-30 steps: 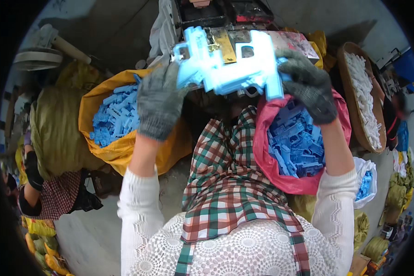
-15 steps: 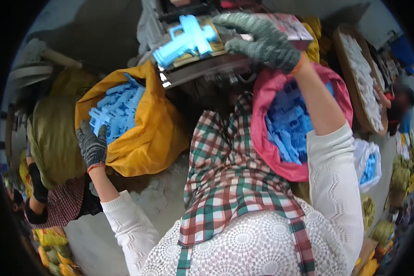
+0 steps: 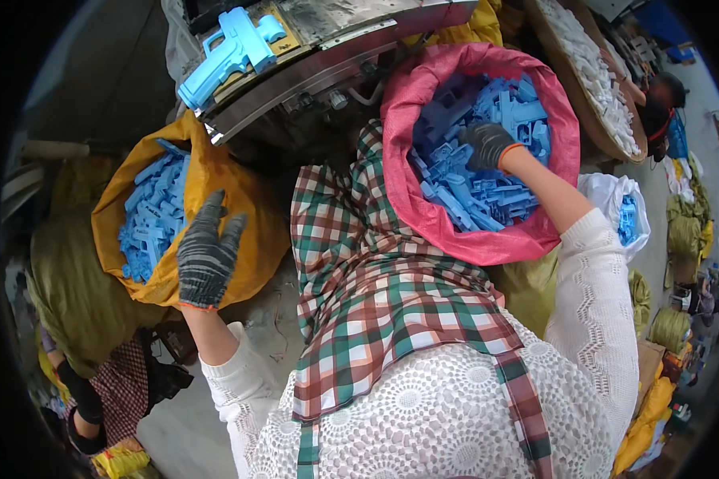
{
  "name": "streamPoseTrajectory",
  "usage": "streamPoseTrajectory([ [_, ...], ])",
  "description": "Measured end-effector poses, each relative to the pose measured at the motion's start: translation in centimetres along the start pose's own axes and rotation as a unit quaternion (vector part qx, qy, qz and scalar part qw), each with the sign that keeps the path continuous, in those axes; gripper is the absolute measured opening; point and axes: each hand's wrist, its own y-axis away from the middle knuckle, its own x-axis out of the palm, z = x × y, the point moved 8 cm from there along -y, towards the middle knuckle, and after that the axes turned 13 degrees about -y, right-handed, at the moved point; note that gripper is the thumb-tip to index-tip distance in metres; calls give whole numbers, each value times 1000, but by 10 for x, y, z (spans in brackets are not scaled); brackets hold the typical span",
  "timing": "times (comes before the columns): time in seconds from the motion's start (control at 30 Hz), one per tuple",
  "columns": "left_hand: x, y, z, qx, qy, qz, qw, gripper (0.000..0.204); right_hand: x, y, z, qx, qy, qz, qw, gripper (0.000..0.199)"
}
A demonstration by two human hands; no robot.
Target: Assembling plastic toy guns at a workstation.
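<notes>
My left hand (image 3: 206, 254), in a grey knit glove, hangs open over the rim of a yellow sack (image 3: 240, 231) filled with blue plastic gun-shaped parts (image 3: 153, 215). My right hand (image 3: 487, 145), also gloved, reaches down into a pink sack (image 3: 463, 239) and rests among more blue plastic parts (image 3: 475, 188); I cannot tell whether it grips one. One assembled blue toy gun (image 3: 230, 49) lies on the metal machine bed (image 3: 343, 60) ahead of me, apart from both hands.
A round basket of white parts (image 3: 595, 72) stands at the upper right, with another person's head beside it. A white bag with blue parts (image 3: 623, 215) sits at my right. An olive sack (image 3: 68, 287) and a second person's arm (image 3: 80, 395) are at lower left.
My right hand left the blue gun on the machine bed and dropped into the pink sack. My left hand rose from the yellow sack's side toward its rim.
</notes>
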Motion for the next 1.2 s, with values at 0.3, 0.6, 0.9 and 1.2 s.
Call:
streamPoseTrajectory([
  [0.3, 7, 3, -145, 268, 336, 10, 903, 60, -167, 63, 133, -247, -306, -167, 904, 43],
  [0.6, -28, -9, -134, 195, 114, -182, 957, 51, -189, 78, 211, -320, -274, -198, 885, 66],
  [0.9, -77, -18, -130, 200, -64, -381, 900, 51, -200, 68, 211, -370, -271, -304, 835, 46],
  [1.2, -107, -133, -75, 54, -111, -137, 983, 54, -202, 41, 173, -265, -435, -235, 828, 47],
])
